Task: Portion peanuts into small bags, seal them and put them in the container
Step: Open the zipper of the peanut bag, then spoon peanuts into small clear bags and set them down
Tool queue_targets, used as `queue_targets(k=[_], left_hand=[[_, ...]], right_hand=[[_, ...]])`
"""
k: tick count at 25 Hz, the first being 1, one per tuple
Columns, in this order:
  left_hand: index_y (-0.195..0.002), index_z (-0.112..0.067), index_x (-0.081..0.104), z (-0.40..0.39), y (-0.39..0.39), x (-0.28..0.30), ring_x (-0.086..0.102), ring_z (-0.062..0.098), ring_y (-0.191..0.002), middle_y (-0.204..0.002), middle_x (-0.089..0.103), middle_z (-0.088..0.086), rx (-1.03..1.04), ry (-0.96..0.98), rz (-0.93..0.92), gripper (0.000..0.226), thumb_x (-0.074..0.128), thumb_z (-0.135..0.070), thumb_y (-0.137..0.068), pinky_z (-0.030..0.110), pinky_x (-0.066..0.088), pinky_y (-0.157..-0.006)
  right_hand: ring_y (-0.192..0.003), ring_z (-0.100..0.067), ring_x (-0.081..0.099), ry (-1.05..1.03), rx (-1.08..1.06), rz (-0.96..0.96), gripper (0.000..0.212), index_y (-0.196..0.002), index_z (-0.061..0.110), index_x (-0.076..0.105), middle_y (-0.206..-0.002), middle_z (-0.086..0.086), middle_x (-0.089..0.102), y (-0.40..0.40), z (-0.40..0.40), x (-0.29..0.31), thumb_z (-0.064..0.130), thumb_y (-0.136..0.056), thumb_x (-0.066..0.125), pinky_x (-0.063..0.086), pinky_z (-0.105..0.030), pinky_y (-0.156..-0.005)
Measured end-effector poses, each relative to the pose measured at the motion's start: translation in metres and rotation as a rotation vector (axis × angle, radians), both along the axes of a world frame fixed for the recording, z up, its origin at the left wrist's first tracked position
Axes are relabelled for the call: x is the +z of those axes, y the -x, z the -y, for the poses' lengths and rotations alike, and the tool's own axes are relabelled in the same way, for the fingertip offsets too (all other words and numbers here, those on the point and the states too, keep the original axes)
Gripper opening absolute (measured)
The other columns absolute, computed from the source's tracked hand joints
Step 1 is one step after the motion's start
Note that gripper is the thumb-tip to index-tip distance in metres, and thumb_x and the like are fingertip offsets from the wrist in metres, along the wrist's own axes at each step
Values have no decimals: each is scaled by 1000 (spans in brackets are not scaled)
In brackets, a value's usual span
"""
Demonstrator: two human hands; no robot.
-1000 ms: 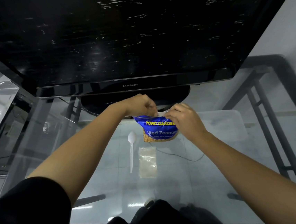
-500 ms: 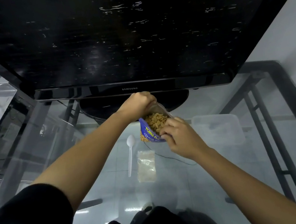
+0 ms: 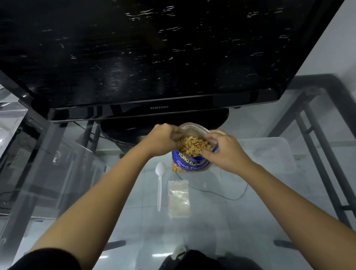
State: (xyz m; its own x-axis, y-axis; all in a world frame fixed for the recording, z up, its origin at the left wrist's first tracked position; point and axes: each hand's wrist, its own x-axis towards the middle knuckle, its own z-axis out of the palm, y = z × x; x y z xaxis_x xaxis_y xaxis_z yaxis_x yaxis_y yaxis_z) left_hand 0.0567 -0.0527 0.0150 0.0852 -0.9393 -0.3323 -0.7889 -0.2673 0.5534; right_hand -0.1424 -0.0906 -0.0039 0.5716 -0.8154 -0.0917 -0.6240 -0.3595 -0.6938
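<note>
Nearest, a flat stack of small clear plastic bags (image 3: 178, 199) lies on the glass counter (image 3: 235, 216) beside a white plastic spoon (image 3: 160, 185). Beyond, the blue foil peanut packet (image 3: 191, 159), sealed a second ago, now gapes open, peanuts showing. The left hand (image 3: 162, 139) and right hand (image 3: 223, 150) pinch its mouth apart. Scooping can begin. The translucent plastic container (image 3: 270, 154) waits to the right.

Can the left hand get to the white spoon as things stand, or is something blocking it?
Probably yes, once it lets go. The left hand grips the rim of the peanut bag, so it is occupied. The spoon lies bare on the glass table just beside the bag, with nothing on it.
</note>
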Motion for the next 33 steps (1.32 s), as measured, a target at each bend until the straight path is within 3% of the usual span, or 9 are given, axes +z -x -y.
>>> queue_targets(k=[5, 7, 10, 13, 16, 24, 28, 31, 33], left_hand=[[-132, -15, 47, -7, 9, -5, 54, 22, -112, -129, 53, 9, 95, 3, -92, 51, 63, -12, -83, 31, 52, -86], [-129, -15, 49, -13, 14, -2, 53, 18, -109, -127, 53, 7, 146, 159, -111, 43, 59, -17, -87, 26, 48, -83], [-118, -9, 58, -39, 12, -11, 56, 13, -96, -114, 62, 8, 476, 457, -90, 28, 54, -17, -91, 17, 40, -77], [-107, -3, 63, -83, 6, -56, 62, 31, -98, -105, 68, 18, 498, 90, 91, 23, 54, -16, -91, 29, 43, -80], [-112, -2, 58, -125, 17, -93, 57, 33, -107, -112, 65, 18, 444, -205, 197, 33, 58, -25, -88, 34, 44, -88], [-101, 3, 59, -129, 40, -107, 62, 33, -94, -103, 66, 19, 501, -185, 298, 24, 53, -17, -90, 33, 47, -75], [-90, 4, 59, -125, 42, -104, 62, 32, -86, -94, 65, 19, 521, -191, 284, 15, 52, -9, -88, 28, 41, -66], [-63, -4, 48, -123, 33, -98, 51, 26, -67, -74, 59, 17, 617, -149, 189, 22, 55, -9, -83, 29, 40, -61], [-62, -5, 50, -119, 26, -85, 51, 27, -66, -64, 56, 11, 745, -10, 29, 23, 57, -15, -82, 30, 41, -60]], right_hand=[[-126, -18, 41, -128, 34, -38, 66, -138, 7, 36, -141, -3, 37, 0, 4, 9, 19, -81, 65, 36, -19, -87], [-128, -19, 39, -139, 62, -56, 66, -140, 9, 33, -144, -3, 34, -1, 5, 10, 23, -84, 64, 36, -21, -87], [-129, -19, 38, -154, 62, -27, 64, -142, 12, 31, -146, -2, 33, 3, 6, 10, 31, -88, 60, 37, -21, -87], [-129, -19, 38, -180, 40, -2, 64, -141, 12, 31, -147, -2, 32, 3, 5, 10, 35, -88, 59, 40, -24, -88], [-128, -19, 39, -195, 20, -5, 64, -141, 12, 32, -146, -2, 32, 1, 6, 9, 35, -88, 59, 44, -25, -84], [-122, -15, 41, -268, -21, 46, 62, -141, 13, 32, -145, -1, 33, 1, 5, 7, 32, -88, 60, 50, -27, -76], [-117, -11, 39, -253, -7, 50, 62, -141, 13, 32, -145, -1, 32, 1, 5, 5, 32, -88, 59, 46, -17, -67], [-122, -14, 40, -250, 0, 54, 62, -141, 14, 32, -145, -1, 32, 1, 6, 4, 32, -88, 59, 46, -17, -68], [-126, -17, 40, -249, 3, 54, 62, -141, 14, 32, -146, -2, 32, 2, 6, 3, 32, -89, 59, 48, -23, -75]])
